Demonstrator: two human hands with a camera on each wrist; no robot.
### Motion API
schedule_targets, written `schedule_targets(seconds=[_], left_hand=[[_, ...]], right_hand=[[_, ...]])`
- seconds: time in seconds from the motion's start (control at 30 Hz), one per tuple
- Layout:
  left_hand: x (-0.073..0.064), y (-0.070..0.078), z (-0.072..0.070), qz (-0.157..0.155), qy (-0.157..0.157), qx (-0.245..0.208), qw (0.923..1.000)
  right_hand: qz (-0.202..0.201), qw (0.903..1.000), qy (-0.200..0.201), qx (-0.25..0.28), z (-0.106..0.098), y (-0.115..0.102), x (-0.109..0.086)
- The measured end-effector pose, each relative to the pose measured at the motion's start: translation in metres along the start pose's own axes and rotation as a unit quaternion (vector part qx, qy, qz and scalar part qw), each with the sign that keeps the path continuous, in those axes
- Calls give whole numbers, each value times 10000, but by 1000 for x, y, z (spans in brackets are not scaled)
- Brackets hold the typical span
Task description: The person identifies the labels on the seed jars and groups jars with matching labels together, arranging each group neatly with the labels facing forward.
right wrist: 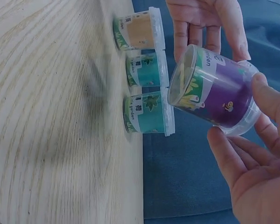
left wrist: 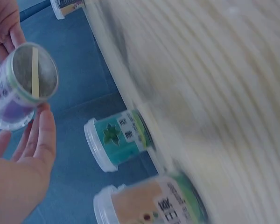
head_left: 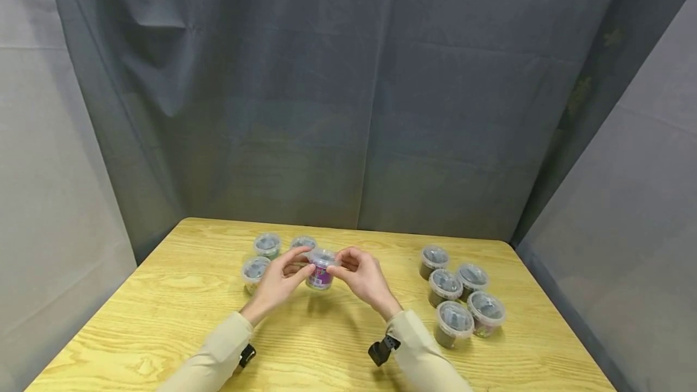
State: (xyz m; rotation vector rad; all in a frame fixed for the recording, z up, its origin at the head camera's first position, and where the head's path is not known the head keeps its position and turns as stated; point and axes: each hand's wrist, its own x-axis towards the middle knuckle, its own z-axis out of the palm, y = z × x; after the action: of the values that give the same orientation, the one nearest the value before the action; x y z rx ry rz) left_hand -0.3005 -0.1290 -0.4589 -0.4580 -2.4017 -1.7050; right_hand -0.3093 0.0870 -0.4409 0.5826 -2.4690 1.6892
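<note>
Both hands hold one small clear plastic tub [head_left: 320, 277] with a purple label and a translucent lid, raised over the table. My left hand [head_left: 276, 285] grips its left side, thumb at the front near the lid. On the opposite side, my right hand [head_left: 363, 275] pinches it close below the rim. The right wrist view shows a bee and the word "garden" on the purple label [right wrist: 231, 95]. Through the tub's clear base, a pale strip [left wrist: 35, 72] shows inside in the left wrist view.
Left of the hands stand three lidded tubs: two teal-labelled, like the teal tub [right wrist: 150, 112], and an orange-brown one [right wrist: 137, 30]. Several more lidded tubs [head_left: 454, 317] cluster at the right of the wooden table [head_left: 136, 331]. Grey curtains [head_left: 305, 107] hang behind and beside it.
</note>
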Motion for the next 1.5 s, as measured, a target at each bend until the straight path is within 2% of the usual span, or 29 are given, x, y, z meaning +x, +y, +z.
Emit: schedule_targets(seconds=[0.17,0.37,0.57,0.77,0.97,1.23,1.5], left_hand=[[-5,-2,-14,-18,-341,121,9993],[-14,-4,-30,14,-772,356,9964],[-22,-8,-45,150,-1045,312,9939],[-30,-8,-60,293,-1487,296,9880],[-40,-14,-75,404,-1436,509,9875],[-48,-23,-96,317,-1374,813,9867],[-51,-27,-117,482,-1742,1361,9741]], right_hand=[[-163,9994,-292,-96,4,-1,1],[-229,9974,-677,75,12,0,0],[-299,9952,-901,226,24,-3,-2],[-486,9910,-1220,263,37,-6,-1],[-793,9849,-1515,270,54,-7,-1],[-1327,9770,-1632,-353,75,-7,-1],[-1738,9584,-1852,-1304,96,-9,-1]])
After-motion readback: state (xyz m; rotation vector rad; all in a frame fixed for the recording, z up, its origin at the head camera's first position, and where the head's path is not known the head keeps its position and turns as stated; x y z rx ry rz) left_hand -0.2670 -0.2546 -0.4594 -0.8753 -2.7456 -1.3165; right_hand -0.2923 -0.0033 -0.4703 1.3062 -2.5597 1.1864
